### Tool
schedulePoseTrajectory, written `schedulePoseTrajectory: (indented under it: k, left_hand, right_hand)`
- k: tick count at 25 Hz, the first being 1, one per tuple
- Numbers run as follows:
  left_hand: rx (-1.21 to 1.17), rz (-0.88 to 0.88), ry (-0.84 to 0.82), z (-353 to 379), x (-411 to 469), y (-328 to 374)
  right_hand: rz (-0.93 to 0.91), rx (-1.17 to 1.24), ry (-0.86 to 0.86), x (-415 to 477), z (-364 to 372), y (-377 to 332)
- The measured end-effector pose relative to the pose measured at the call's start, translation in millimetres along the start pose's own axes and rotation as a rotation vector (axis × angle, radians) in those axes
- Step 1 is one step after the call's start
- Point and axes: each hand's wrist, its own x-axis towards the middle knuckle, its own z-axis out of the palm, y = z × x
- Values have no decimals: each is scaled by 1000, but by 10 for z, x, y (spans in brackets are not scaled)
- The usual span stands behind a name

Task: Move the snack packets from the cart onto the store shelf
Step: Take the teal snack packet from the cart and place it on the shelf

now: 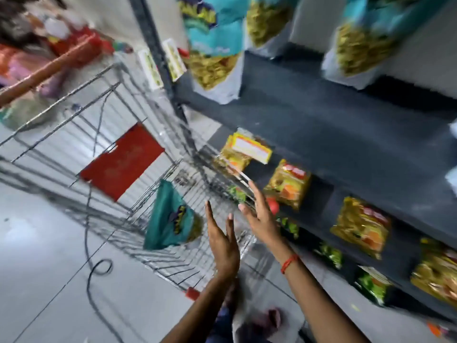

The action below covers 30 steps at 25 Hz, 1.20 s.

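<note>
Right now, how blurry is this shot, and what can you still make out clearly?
Head view: heavy motion blur smears the cart wires and the shelf packets, so labels are unreadable; the wide lens tilts and bends the frame edges. Both open, empty hands, left hand and right hand, and the teal packet in the cart stay recognisable; lighting is even, without harsh glare.

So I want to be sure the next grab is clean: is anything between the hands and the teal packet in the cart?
Nothing visible. Both the left hand and right hand are open above the cart, and the teal packet lies uncovered in the basket just left of them.
</note>
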Motion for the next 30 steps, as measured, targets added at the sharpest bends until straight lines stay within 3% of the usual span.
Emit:
schedulePoseTrajectory:
  k: [4, 7, 12, 14, 15, 16, 18, 21, 25, 30]
  left_hand:
    - [-6, -365, 310, -314, 395, -778]
    - [-126, -537, 491, -329, 500, -1019]
    - [-353, -1028, 536, -276, 783, -1332]
    - [-504, -1144, 430, -309, 920, -1431]
    - [-539, -1129, 350, -359, 973, -1408]
    - [-671, -1111, 373, -394, 1046, -1430]
    - [-677, -1065, 434, -393, 1196, -1438]
    - [-305, -761, 586, -510, 1200, -1347]
    - [4, -351, 197, -669, 1183, -999]
    - [133, 39, -35, -1005, 1123, 88]
  right_hand:
    - [226, -82, -337, 427, 860, 422]
    - [366, -242, -459, 696, 1207, 804]
    - [299, -532, -591, 1257, 1419, 1017]
    - [267, -582, -690, 1441, 1485, 974]
    - [277, -580, -738, 1497, 1532, 960]
    - [304, -555, -764, 1552, 1577, 998]
    - [324, -517, -778, 1554, 1583, 963]
    - [291, -477, -738, 1486, 1444, 913]
    - [185, -290, -505, 1307, 1027, 664]
    - [-91, -55, -216, 848, 426, -200]
